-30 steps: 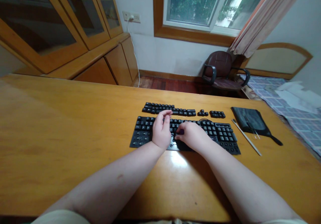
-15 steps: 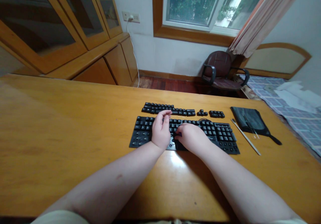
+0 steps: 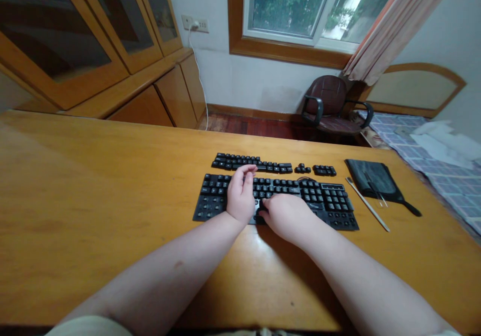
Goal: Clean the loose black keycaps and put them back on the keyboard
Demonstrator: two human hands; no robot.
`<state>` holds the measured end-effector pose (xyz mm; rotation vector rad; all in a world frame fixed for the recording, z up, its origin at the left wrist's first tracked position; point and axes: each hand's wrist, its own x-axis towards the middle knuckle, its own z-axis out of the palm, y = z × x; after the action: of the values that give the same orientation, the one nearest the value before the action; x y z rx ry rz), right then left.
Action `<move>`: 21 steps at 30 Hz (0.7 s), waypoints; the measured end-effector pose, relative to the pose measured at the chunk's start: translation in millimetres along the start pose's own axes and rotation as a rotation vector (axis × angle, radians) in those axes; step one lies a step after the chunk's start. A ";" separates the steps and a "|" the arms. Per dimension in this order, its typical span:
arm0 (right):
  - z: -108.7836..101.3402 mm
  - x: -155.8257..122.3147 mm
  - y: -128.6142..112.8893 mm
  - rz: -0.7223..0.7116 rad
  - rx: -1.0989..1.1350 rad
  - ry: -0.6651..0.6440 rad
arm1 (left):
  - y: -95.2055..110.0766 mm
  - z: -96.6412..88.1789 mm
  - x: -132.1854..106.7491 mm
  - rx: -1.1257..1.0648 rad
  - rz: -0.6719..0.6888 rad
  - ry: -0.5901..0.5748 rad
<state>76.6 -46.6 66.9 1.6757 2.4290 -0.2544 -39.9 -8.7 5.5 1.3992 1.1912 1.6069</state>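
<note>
A black keyboard (image 3: 326,203) lies on the desk, with bare key sockets along its lower rows at both ends. My left hand (image 3: 241,198) rests on its edge over the left-centre keys, fingers lightly curved and the thumb apart; nothing shows in it. Just right of it, my right hand (image 3: 285,215) is closed, its fingertips down at the keyboard's lower middle rows. Whatever those fingertips hold is hidden. Behind the keyboard, loose black keycaps (image 3: 235,163) are laid out in rows, with smaller keycap groups (image 3: 324,170) to their right.
Right of the keyboard lie a thin light-coloured brush (image 3: 370,206) and a black pouch (image 3: 372,179) with a wire tool on it. The wooden desk (image 3: 112,175) ends at its far edge before a brown chair (image 3: 330,103). A bed (image 3: 421,150) stands at right.
My right hand has shifted slightly left and down at the keyboard. My left hand stays in place beside it. The loose keycaps look the same.
</note>
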 end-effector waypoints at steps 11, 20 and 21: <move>-10.7 6.0 12.5 0.049 0.610 0.213 | 2.2 -2.2 -0.5 -0.132 0.003 -0.136; -1.1 61.1 47.6 0.334 1.007 0.684 | 5.7 13.9 -12.7 -0.683 -0.336 -0.661; -0.9 71.4 51.0 0.361 0.901 0.655 | 5.4 14.5 -11.8 -0.725 -0.407 -0.659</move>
<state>99.4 36.1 48.4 2.9209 2.4989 -0.9938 -23.1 -18.5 6.3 0.9870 0.3904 0.9979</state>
